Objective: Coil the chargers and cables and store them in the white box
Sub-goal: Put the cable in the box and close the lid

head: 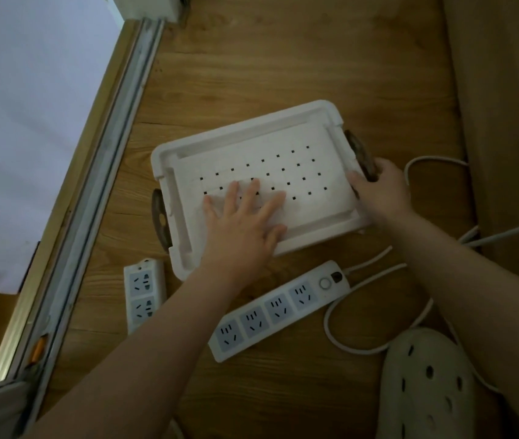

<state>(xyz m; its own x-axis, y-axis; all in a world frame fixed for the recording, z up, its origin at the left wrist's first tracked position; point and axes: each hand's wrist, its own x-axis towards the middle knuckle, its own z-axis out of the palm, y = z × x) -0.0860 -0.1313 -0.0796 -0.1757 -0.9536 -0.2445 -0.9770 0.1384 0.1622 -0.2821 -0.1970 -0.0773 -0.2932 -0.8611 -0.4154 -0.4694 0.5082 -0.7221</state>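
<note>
The white box (315,128) lies on the wooden floor with its lid on, the lid dotted with small square holes. My left hand (245,220) rests flat on the lid, fingers spread. My right hand (378,191) grips the dark latch (359,150) at the box's right end. A matching latch (160,220) sits at the left end. In front of the box lies a long white power strip (280,308); its white cable (343,337) loops off to the right. A shorter power strip (144,293) lies at the left, partly hidden under my left forearm.
A pale perforated clog (426,388) sits at the lower right on the cable. A metal sliding-door track (93,172) runs diagonally along the left with a white surface beyond it. A brown furniture side (505,122) borders the right.
</note>
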